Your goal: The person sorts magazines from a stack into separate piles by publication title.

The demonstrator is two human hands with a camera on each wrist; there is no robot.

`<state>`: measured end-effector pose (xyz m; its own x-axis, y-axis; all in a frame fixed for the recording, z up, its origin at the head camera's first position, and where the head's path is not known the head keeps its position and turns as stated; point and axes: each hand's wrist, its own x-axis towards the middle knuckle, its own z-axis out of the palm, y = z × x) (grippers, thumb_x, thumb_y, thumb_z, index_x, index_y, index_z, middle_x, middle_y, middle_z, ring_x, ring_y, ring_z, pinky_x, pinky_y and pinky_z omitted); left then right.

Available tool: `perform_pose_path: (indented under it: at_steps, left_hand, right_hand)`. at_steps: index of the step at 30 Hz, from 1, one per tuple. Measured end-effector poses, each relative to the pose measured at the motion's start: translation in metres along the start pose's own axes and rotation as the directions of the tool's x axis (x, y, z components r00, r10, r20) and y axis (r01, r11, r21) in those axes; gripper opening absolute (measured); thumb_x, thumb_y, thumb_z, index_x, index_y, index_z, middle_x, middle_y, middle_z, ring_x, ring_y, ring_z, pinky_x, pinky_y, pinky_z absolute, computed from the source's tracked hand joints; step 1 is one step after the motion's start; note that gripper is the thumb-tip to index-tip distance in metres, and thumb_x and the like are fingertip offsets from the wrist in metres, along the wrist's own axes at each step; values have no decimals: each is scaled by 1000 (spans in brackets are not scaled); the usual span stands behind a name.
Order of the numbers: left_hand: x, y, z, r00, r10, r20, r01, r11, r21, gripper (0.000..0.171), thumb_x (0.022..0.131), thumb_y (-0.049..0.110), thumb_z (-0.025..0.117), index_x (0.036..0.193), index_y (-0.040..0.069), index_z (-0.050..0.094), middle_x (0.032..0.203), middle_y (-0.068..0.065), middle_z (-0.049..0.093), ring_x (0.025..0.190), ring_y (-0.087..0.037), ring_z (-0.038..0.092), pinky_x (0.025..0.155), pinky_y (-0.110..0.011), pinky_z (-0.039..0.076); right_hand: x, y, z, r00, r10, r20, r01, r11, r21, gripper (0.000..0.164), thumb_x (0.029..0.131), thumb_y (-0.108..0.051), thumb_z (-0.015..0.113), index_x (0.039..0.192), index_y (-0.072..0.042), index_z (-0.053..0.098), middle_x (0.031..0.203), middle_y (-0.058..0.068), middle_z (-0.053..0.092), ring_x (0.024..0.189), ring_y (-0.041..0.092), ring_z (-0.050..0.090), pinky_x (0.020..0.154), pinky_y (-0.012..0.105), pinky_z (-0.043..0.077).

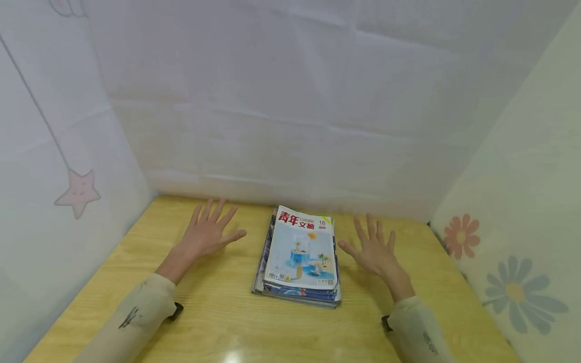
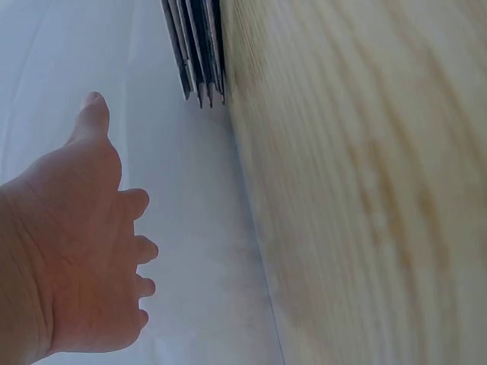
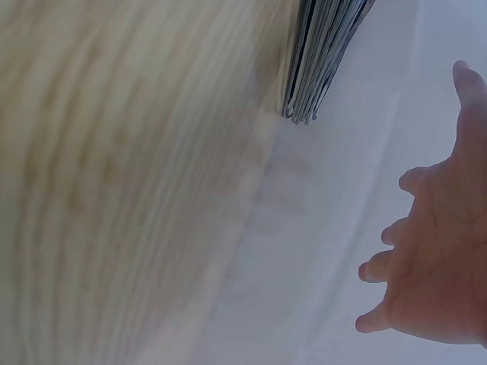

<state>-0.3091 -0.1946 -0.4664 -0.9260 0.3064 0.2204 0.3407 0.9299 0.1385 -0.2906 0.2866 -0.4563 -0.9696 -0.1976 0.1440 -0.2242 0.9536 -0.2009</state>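
A stack of several magazines [image 1: 300, 254] lies in the middle of the wooden table, its top cover white and blue with red Chinese characters. To its left, the left hand [image 1: 206, 234] is held with fingers spread, apart from the stack. On the other side the right hand [image 1: 374, 249] also has its fingers spread and touches nothing. The left wrist view shows the left palm [image 2: 80, 251] raised off the tabletop, with the magazines' edges [image 2: 196, 53] beyond. In the right wrist view the right palm [image 3: 441, 251] is likewise clear of the stacked magazines [image 3: 319, 61].
The light wooden table [image 1: 218, 322] meets a white cloth backdrop [image 1: 290, 126] behind the stack. A left side panel carries a pink star [image 1: 78, 192]; the right panel has a blue flower [image 1: 515, 292] and a red flower [image 1: 461, 236]. Dark bands show at both sleeves.
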Motion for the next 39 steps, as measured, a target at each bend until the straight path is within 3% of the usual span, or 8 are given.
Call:
perform_pose_path:
  at_steps: [11,17,20,24,27,31,35,39]
  left_hand:
    - [5,8,8,999,27,21,-27,1000,-15,94,94,81,33,163,18,26,167,-21,7,150,-47,-3,116,-65,-4]
    - [16,22,16,997,69,23,-65,987,-147,78,102,61,48,161,12,32,159,-29,29,142,-54,25,109,-72,21]
    - [23,32,15,996,79,36,-67,962,-265,66,105,42,57,156,5,39,148,-29,44,129,-49,47,100,-67,40]
    - [36,46,17,995,92,35,-69,902,-426,51,103,23,62,146,-1,49,122,-21,64,104,-32,64,84,-47,55]
    - [41,63,17,996,70,53,-34,863,-504,44,100,15,64,139,-4,54,104,-12,68,87,-22,64,72,-37,55]
    - [41,78,11,992,8,129,63,844,-532,38,99,15,66,131,-5,61,99,-10,68,78,-19,61,65,-34,52]
    - [39,80,3,978,-15,209,127,836,-534,40,100,20,66,129,-7,63,109,-19,69,87,-25,65,67,-35,54]
    - [35,73,-6,963,-65,263,202,820,-535,45,100,21,65,132,-10,60,118,-24,67,96,-29,68,71,-37,57]
  right_hand:
    - [7,-2,-1,1000,17,2,-17,1000,-11,96,94,-80,35,166,-24,6,169,12,-10,150,46,-6,108,73,-14]
    - [17,-8,-6,999,4,31,-10,984,177,92,99,-68,46,164,-8,18,161,28,24,139,54,34,104,73,30]
    - [22,-12,-7,997,-3,75,-21,946,324,83,101,-58,53,157,0,33,145,30,46,122,48,55,92,61,50]
    - [30,-20,-1,990,35,135,-97,870,483,60,103,-37,62,144,5,51,121,24,63,93,36,69,75,47,58]
    - [29,-27,3,983,81,162,-157,823,546,49,101,-27,66,136,7,58,112,21,65,79,32,71,69,44,59]
    - [28,-41,8,977,102,189,-191,811,553,47,99,-25,69,131,8,60,110,20,66,77,28,70,68,40,59]
    - [27,-55,11,962,128,240,-244,797,553,49,96,-26,73,130,8,61,109,18,65,81,26,68,68,36,59]
    - [31,-67,9,961,93,261,-227,806,546,51,96,-27,73,130,8,60,105,15,64,84,25,65,68,33,56]
